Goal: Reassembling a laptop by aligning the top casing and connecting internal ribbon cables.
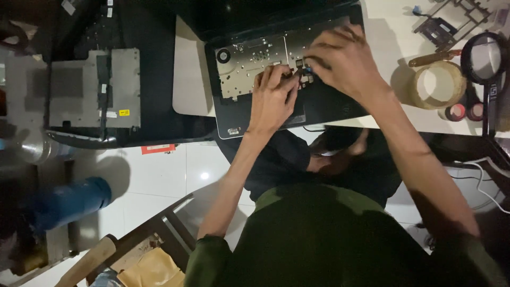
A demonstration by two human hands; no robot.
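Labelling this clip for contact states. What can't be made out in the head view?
- What the left hand and right hand pinch: too small, covered by the fingers.
- Part of the opened laptop base under both hands: hidden.
- Laptop's top: dark, cut off by the frame edge.
- Magnifying glass handle: lost in shadow.

Open room on the bare pale worktop (192,85) just left of the opened laptop base (249,64), and on the metal plate's left half, away from the left hand (273,98) and right hand (342,61) crowded together at its middle. Blocked to the right by a tape roll (436,85), a magnifying glass (484,58), two small round tins (465,111) and loose metal brackets (446,24), all close together. Further left, beyond the worktop edge, a removed panel (95,87) lying flat.
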